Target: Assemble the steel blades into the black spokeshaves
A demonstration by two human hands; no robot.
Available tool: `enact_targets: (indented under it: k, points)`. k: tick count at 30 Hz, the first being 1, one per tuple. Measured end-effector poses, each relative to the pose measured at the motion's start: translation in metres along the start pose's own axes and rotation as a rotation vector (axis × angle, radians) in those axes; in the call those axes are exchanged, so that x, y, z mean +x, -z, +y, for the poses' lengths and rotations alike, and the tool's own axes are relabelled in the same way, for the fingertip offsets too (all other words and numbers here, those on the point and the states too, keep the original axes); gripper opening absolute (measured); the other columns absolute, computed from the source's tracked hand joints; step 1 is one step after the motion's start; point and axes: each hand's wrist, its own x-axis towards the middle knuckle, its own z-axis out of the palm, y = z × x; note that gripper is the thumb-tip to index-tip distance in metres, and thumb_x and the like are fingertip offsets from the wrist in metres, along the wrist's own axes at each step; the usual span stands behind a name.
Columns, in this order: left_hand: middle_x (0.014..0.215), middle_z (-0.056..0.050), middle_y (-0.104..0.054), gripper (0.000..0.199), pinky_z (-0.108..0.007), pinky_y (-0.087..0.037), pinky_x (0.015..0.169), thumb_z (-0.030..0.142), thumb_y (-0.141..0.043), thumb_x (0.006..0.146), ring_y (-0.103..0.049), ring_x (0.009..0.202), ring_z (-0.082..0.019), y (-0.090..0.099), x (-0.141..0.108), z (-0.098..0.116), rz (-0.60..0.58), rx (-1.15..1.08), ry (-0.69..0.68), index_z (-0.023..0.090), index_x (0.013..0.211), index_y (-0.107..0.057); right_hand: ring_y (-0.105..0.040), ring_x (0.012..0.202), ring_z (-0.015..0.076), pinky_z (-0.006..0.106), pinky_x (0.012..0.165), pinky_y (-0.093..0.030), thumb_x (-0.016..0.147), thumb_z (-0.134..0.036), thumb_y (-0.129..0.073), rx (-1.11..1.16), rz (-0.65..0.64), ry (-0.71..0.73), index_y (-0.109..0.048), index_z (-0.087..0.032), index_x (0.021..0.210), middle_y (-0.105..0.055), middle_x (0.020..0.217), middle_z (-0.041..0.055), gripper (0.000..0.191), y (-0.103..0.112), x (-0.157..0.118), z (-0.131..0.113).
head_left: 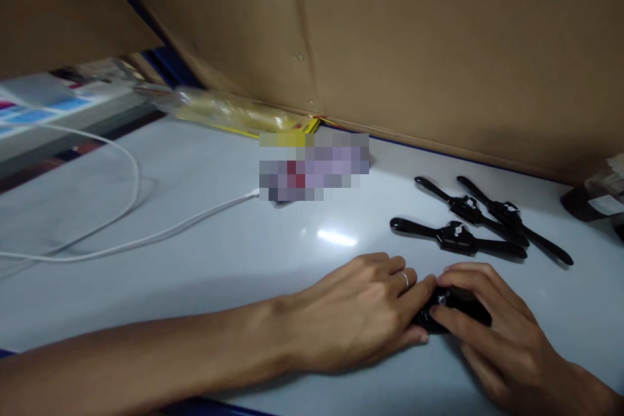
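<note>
A black two-handled tool [465, 309] with a small silver screw lies low on the table between my hands. My left hand [373, 312], with a ring on one finger, is wrapped round its left end. The fingers and thumb of my right hand [502, 331] close on its middle, beside the screw. Its left handle is hidden under my left hand. Just beyond are three similar black tools: one lies nearest [455, 238], another behind it [465, 208], and a third slants to the right [517, 218].
On the white table [205, 292], a white cable [170, 234] runs to a blurred-out object [331, 169]. Plastic packaging with yellow card [234, 114] lies along the cardboard wall [439, 45]. A dark jar [589, 198] stands at the right edge.
</note>
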Motion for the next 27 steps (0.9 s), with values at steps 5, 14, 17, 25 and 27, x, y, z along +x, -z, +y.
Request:
enact_targets:
  k: [5,14,17,25,27]
  points:
    - [0.09,-0.005,-0.069,0.038,-0.036,-0.056,0.069,0.041,-0.061,0.102,-0.065,0.076,-0.022,0.0013,-0.0014,-0.0034,-0.028,0.008,-0.002,0.011,0.125,-0.055,-0.06,0.112,0.0288,0.046,0.088,-0.059,0.086,0.009,-0.051,-0.122,0.033,-0.007,-0.065,-0.015,0.094,-0.065,0.112,0.0163,0.029,0.0004,-0.0029,0.0051]
    - [0.09,-0.004,-0.068,0.039,-0.035,-0.055,0.066,0.035,-0.056,0.105,-0.064,0.074,-0.021,0.0024,-0.0021,-0.0058,0.001,-0.01,-0.038,0.008,0.132,-0.052,-0.061,0.112,0.0287,0.045,0.089,-0.06,0.085,0.011,-0.048,-0.143,0.009,0.014,-0.07,-0.01,0.091,-0.069,0.111,0.019,0.031,0.0001,0.001,0.0]
    - [0.089,-0.005,-0.068,0.036,-0.035,-0.055,0.065,0.035,-0.046,0.108,-0.064,0.073,-0.021,0.0014,-0.0029,-0.0066,0.027,0.01,-0.051,0.008,0.132,-0.052,-0.061,0.111,0.0282,0.045,0.089,-0.06,0.086,0.011,-0.047,-0.154,-0.013,0.023,-0.071,-0.01,0.103,-0.069,0.111,0.0184,0.036,0.0004,0.0016,0.0007]
    - [0.088,-0.005,-0.068,0.038,-0.033,-0.053,0.066,0.036,-0.038,0.111,-0.064,0.072,-0.02,0.0024,-0.0025,-0.0074,0.036,0.024,-0.07,0.008,0.134,-0.05,-0.064,0.106,0.0269,0.043,0.085,-0.06,0.087,0.01,-0.046,-0.181,0.036,0.025,-0.071,-0.011,0.093,-0.072,0.108,0.0171,0.034,0.0004,0.0027,0.0007]
    - [0.087,-0.005,-0.068,0.036,-0.033,-0.053,0.065,0.035,-0.042,0.11,-0.063,0.071,-0.02,0.0016,-0.003,-0.0074,0.029,0.021,-0.064,0.009,0.131,-0.052,-0.064,0.107,0.0263,0.042,0.087,-0.06,0.087,0.01,-0.047,-0.159,0.004,0.052,-0.072,-0.012,0.097,-0.072,0.11,0.0161,0.035,0.0004,0.0028,0.0005]
